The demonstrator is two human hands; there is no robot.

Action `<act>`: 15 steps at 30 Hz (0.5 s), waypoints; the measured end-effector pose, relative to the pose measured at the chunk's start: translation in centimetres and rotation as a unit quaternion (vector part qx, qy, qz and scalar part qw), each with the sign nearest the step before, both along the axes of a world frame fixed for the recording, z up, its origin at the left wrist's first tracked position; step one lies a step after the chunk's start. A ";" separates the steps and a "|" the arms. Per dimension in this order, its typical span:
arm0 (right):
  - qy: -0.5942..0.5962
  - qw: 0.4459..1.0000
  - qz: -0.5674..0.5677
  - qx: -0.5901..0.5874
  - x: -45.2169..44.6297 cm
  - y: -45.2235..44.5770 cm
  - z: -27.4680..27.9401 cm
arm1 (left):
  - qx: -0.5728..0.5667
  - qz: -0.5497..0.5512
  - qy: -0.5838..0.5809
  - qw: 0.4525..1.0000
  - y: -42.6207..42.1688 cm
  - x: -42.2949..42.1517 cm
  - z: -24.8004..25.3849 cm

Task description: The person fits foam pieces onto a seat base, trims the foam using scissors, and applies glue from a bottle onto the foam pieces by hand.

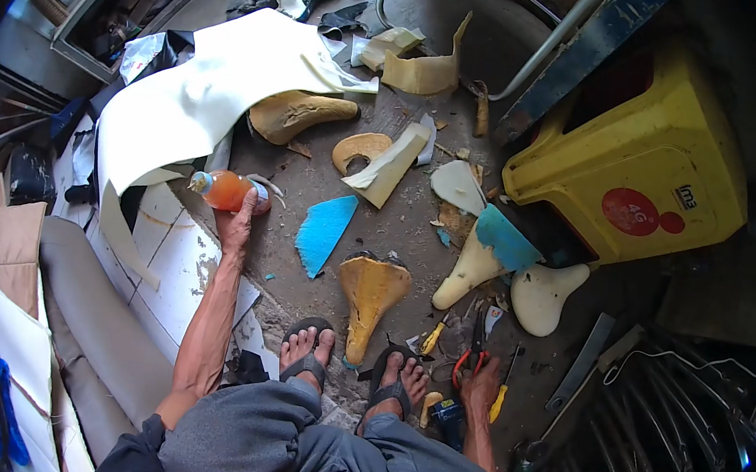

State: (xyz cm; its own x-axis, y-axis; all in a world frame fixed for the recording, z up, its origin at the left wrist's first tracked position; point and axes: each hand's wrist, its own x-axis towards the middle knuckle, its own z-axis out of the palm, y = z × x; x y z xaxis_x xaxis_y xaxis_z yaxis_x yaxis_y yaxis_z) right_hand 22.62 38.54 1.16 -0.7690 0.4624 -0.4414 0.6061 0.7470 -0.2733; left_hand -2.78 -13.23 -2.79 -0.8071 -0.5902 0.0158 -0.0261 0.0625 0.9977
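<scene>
My left hand (233,225) is wrapped around a plastic bottle (228,191) of orange liquid, which lies sideways over the white boards on the left. Down at the right, my right hand (479,387) is closed at the red handles of a pair of scissors (477,336), whose dark blades point away from me. A yellow screwdriver (499,402) lies just right of that hand. Between my feet and the blue foam piece (324,233) sits a worn tan saddle-shaped foam (372,293). My right fingers are partly hidden.
A large white foam sheet (200,88) spreads across the upper left. Several foam saddle pieces, including a cream one (545,297), lie about the floor. A yellow plastic stool (624,170) is tipped at the right, above a dark ribbed metal stack (650,449).
</scene>
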 end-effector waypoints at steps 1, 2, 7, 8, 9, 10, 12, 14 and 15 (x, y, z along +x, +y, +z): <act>0.002 1.000 -0.002 0.001 0.2 0.3 -0.1 | -0.021 0.007 0.003 1.000 0.1 0.0 -0.2; 0.003 0.999 -0.030 -0.018 0.3 0.7 -0.4 | -0.043 0.017 0.007 0.999 0.1 0.1 -0.4; -0.009 0.993 -0.095 -0.064 0.8 0.6 1.1 | -0.261 0.082 -0.073 0.959 3.9 4.5 1.2; 0.008 0.993 -0.097 -0.066 1.7 0.6 0.8 | -0.316 0.059 -0.112 0.940 6.2 6.3 3.2; 0.025 0.992 -0.099 -0.068 2.3 0.6 0.5 | -0.347 -0.029 -0.106 0.931 8.5 7.9 5.0; 0.024 0.992 -0.099 -0.069 2.5 0.5 0.4 | -0.377 -0.129 -0.066 0.915 10.8 8.8 6.2; 0.099 0.982 -0.114 -0.116 2.8 -0.2 1.3 | -0.398 -0.292 -0.014 0.869 15.1 9.9 6.7; 0.116 0.983 -0.094 -0.106 2.8 -0.2 0.1 | -0.394 -0.347 0.005 0.851 18.5 9.7 6.9; 0.132 0.984 -0.076 -0.096 2.6 -0.3 0.2 | -0.435 -0.375 0.003 0.819 20.0 9.7 7.5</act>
